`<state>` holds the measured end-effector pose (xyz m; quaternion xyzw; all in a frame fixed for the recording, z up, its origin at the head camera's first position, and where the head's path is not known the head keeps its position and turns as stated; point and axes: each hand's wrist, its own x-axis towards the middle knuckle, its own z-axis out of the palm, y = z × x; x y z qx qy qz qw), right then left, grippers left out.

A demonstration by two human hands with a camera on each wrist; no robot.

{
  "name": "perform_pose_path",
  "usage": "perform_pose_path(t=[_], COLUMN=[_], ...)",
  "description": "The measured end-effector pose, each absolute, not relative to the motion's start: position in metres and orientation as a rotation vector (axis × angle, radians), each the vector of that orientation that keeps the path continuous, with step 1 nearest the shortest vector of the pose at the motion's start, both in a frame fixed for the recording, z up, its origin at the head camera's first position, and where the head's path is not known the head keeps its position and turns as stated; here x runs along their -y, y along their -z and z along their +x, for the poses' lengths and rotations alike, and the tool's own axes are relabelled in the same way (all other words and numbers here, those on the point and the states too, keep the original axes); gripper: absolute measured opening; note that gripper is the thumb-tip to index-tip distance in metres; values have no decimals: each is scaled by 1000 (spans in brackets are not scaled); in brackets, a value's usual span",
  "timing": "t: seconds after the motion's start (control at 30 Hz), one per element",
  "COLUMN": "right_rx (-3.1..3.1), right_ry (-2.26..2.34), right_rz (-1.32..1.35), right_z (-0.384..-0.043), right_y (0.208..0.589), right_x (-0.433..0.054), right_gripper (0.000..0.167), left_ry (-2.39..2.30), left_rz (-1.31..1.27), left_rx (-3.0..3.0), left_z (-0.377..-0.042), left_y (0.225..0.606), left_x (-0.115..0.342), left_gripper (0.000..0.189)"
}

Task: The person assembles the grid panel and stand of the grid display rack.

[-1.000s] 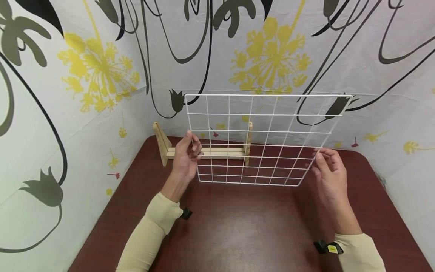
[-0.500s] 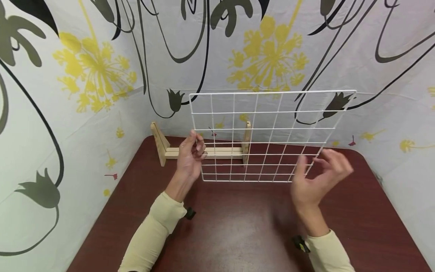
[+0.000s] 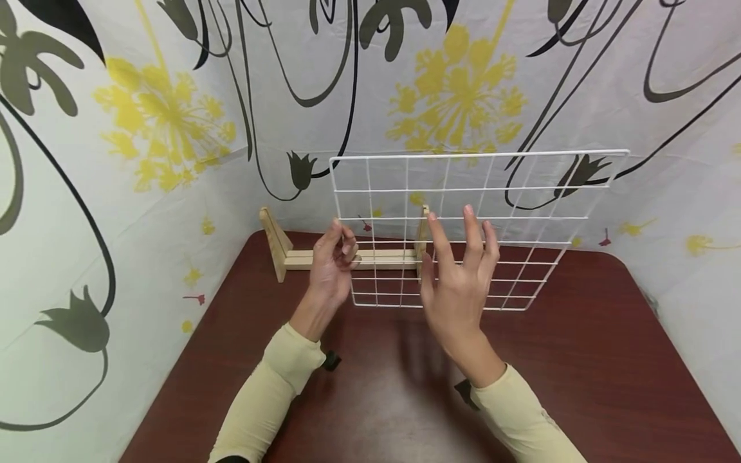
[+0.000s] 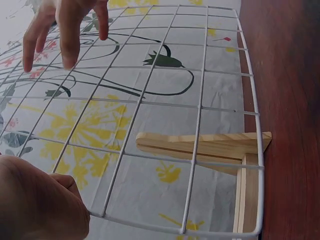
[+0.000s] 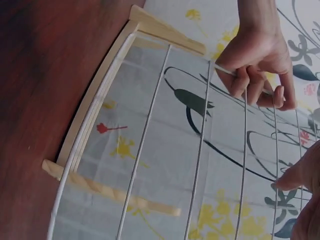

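Nearest the camera, two pale yellow sleeves reach in over the dark reddish-brown worktop [image 3: 370,399]: left sleeve [image 3: 255,399] at lower left, right sleeve [image 3: 527,411] at lower right, a small dark device at the inner side of each wrist. Left hand [image 3: 331,267] at the left edge of a white wire grid [image 3: 521,242]; grip narrow, fingers curled and holding the edge wire, clearest in the right wrist view. Right hand [image 3: 463,283] in front of the grid, near the middle of its width, back of the hand to the head camera; grip wide, fingers spread and pointing upward, nothing held. Cannot tell whether its fingertips touch the wires. Grid raised on edge between the person and the back wall, broad face to the head camera, upper edge drawn longer than lower, right end well beyond the right hand. Whether the lower edge meets the worktop, cannot tell. Beyond the grid, a pale wooden stand [image 3: 388,255] near the rear of the worktop, left of centre: two tapering upright side pieces joined by low rails. Left upright clear of the grid; right upright seen through the wires. Farthest, a whitish wall covering [image 3: 272,83], creased, printed with yellow flower heads, grey-green buds, dark curling stems and small red marks.
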<state>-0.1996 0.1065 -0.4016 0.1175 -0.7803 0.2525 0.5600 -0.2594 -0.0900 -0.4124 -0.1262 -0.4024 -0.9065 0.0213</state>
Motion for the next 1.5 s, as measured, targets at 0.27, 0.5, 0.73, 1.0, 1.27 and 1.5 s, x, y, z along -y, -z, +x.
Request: perform_pose_path(t=[0.27, 0.5, 0.73, 1.0, 1.27, 1.5], right_rx=[1901, 1813, 1864, 1882, 1877, 1848], right_ry=[-589, -597, -571, -566, -580, -578], right_rz=[240, 198, 224, 208, 232, 233], right_z=[-215, -230, -236, -236, -235, -234], right_y=[410, 415, 415, 417, 417, 416], right_x=[-102, -107, -114, -117, -120, -122], right_gripper=[68, 41, 29, 32, 32, 37], left_ry=[2792, 2801, 2809, 2772, 2316, 1804], left_rz=[-461, -428, -428, -842, -986, -573], left_rx=[1244, 1280, 1307, 1390, 1691, 1805], left_z=[-259, -258, -258, -266, -273, -279], left_y=[413, 417, 424, 433, 444, 462], left_x=[92, 97, 101, 125, 155, 178], left_gripper=[41, 43, 43, 78, 78, 59])
